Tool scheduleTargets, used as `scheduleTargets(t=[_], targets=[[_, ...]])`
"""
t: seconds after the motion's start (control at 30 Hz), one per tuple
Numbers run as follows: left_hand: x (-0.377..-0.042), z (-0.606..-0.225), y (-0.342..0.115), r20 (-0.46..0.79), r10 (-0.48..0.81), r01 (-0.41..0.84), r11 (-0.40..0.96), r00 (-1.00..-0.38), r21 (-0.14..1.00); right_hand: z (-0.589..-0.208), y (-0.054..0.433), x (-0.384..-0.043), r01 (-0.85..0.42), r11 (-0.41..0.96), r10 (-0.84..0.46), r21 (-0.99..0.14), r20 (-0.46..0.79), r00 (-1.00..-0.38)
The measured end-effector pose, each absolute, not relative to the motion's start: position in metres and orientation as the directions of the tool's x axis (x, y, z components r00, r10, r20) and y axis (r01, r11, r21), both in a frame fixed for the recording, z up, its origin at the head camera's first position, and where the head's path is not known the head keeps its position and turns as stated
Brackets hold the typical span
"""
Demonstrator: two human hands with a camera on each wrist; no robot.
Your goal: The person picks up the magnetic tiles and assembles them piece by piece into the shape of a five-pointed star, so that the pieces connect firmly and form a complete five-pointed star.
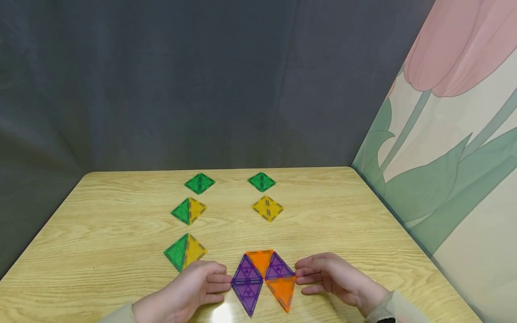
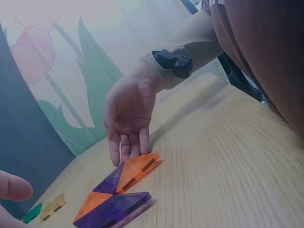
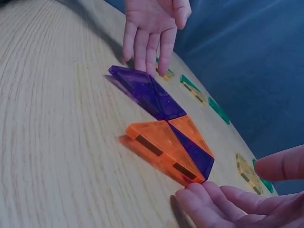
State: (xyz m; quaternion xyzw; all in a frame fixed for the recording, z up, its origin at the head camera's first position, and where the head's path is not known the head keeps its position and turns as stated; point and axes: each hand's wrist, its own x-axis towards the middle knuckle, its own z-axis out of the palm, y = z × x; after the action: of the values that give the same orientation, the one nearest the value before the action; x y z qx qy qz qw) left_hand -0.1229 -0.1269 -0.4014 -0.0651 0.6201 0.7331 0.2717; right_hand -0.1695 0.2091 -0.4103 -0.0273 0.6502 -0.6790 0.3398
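Between my hands lies an arc of triangular magnetic tiles: two purple tiles (image 1: 248,295) on the left, an orange tile (image 1: 260,259) at the top, then a purple tile (image 1: 278,267) and another orange tile (image 1: 283,290) on the right. My left hand (image 1: 195,285) touches the left corner of the arc with nearly straight fingertips. On the other side, the fingertips of my right hand (image 1: 337,278) rest against the right corner. In the right wrist view the near edge of the orange tile (image 3: 161,142) stands tilted above its shadow on the wood.
Left of the arc lies a green and yellow diamond (image 1: 186,251), partly behind my left hand. Farther back are another green and yellow diamond (image 1: 188,211), a yellow diamond (image 1: 268,208) and two green ones (image 1: 199,183). Dark cloth (image 1: 194,89) hangs behind the wooden table (image 1: 343,215).
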Motion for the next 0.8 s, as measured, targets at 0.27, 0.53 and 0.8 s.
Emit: scheduleTargets(t=[0.27,0.53,0.8], targets=[[-0.123,-0.41,-0.125,-0.404,0.326,-0.461,-0.118,-0.855,0.88,-0.417,0.205,-0.169,0.427,0.066,-0.49,-0.902,-0.402,-0.774],[-0.125,-0.419,-0.12,-0.365,0.31,-0.389,-0.02,-0.878,0.921,-0.419,0.199,-0.168,0.35,0.208,-0.441,-0.913,-0.407,-0.8],[-0.129,-0.428,-0.108,-0.327,0.253,-0.319,0.075,-0.91,0.945,-0.423,0.192,-0.167,0.371,0.187,-0.438,-0.91,-0.415,-0.797]])
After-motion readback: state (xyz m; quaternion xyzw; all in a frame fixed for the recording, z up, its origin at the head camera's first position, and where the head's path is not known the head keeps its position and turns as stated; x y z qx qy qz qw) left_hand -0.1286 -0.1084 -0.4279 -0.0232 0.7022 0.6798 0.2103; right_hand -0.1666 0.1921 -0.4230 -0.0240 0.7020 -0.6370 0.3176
